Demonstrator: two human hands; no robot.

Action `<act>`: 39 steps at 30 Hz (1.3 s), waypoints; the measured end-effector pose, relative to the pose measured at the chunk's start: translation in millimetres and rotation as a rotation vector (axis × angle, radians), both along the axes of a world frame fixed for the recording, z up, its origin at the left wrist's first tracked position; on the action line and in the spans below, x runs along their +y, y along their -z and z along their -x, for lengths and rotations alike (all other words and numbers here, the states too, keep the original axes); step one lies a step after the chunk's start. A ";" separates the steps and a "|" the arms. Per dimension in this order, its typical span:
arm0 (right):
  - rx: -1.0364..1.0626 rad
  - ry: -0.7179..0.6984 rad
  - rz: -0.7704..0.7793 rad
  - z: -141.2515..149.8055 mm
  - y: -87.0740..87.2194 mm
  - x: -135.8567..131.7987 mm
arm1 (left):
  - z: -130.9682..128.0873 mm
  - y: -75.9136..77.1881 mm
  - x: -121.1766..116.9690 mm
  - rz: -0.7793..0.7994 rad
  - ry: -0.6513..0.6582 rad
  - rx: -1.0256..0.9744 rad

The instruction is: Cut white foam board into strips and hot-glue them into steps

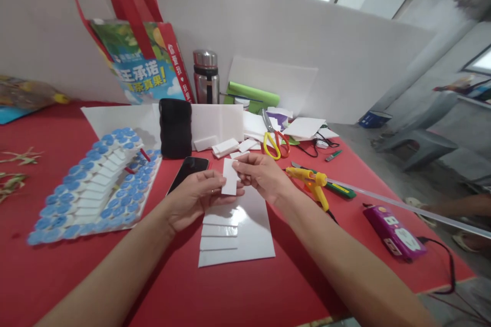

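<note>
Between my two hands I hold a small white foam board strip upright. My left hand pinches its left side, and my right hand grips its upper right edge. Below them a larger white board lies on the red table, with several white strips stacked like steps on its left part. A phone lies flat just behind my left hand. More loose white strips are piled beyond my hands.
A yellow glue gun with a long clear stick, a green cutter and a purple power strip lie on the right. Scissors lie behind. A stair model with blue discs stands left, near a black case.
</note>
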State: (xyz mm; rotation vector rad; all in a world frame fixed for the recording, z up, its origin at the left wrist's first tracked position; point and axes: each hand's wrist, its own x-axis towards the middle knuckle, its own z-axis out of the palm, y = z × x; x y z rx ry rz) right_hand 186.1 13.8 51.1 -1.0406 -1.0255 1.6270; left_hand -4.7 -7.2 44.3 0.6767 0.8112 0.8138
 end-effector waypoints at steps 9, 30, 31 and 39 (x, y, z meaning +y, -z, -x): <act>-0.073 -0.010 -0.019 8.3 7.3 11.3 | 5.3 2.2 7.8 0.234 -0.113 -0.176; -1.477 0.208 -0.592 36.1 27.7 85.7 | 2.5 -3.1 14.2 0.212 -0.340 -0.160; -1.430 0.221 -0.607 31.0 24.8 84.1 | 3.3 -2.2 14.8 0.209 -0.341 -0.164; -0.738 -0.035 -0.820 -21.4 -12.3 17.3 | 8.8 12.4 12.0 0.106 -0.188 -0.242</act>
